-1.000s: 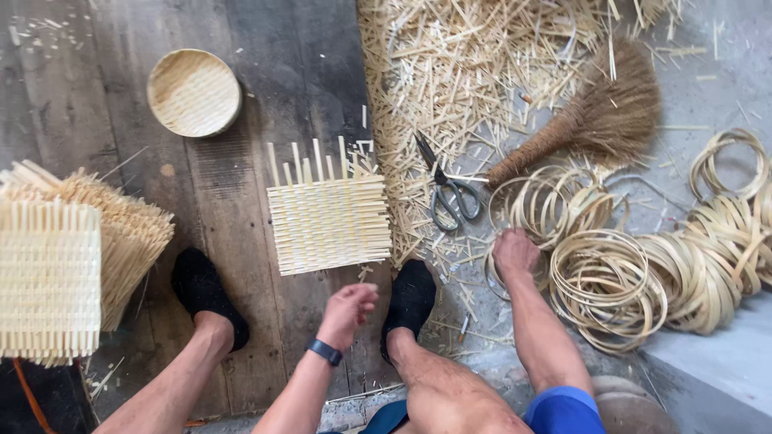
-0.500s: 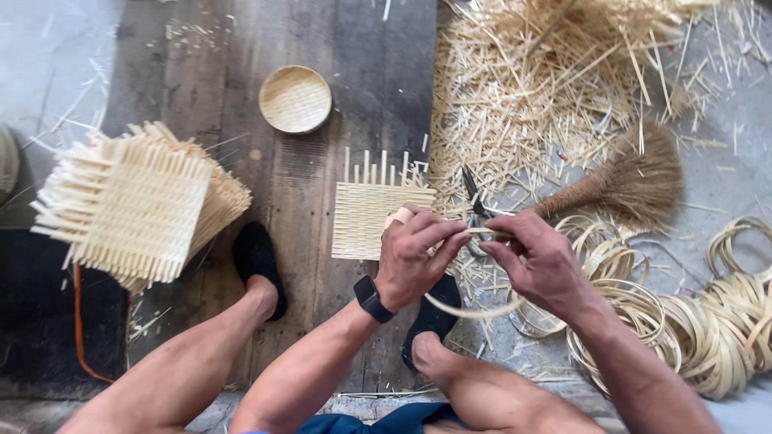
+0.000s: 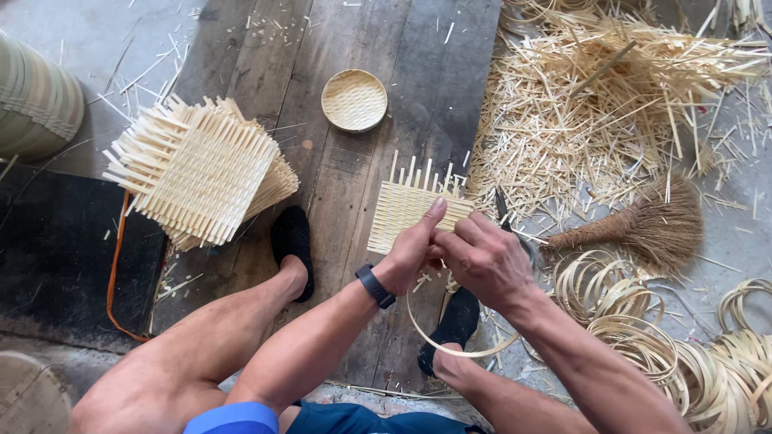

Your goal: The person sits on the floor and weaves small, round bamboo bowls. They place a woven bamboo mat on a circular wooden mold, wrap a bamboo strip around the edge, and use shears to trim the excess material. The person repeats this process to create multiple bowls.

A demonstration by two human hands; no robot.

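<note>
Hoop: a thin pale bamboo strip ring [image 3: 458, 347] hangs in front of the knees, above the dark wooden floor planks [image 3: 322, 96].
Left hand [image 3: 414, 245]: fingers clenched on the ring's top.
Right hand [image 3: 482, 257]: fingers grasping the same spot, touching the left.
Mat: square pale woven bamboo mat [image 3: 406, 205] lies just beyond the hands.
Nearby: brown straw hand broom [image 3: 643, 225], round shallow woven basket [image 3: 354, 100].

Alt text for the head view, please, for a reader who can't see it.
Both hands, left hand and right hand, hold a thin bamboo ring above a square woven mat on a plank floor; nearby lie stacked mats and a hand broom.
</note>
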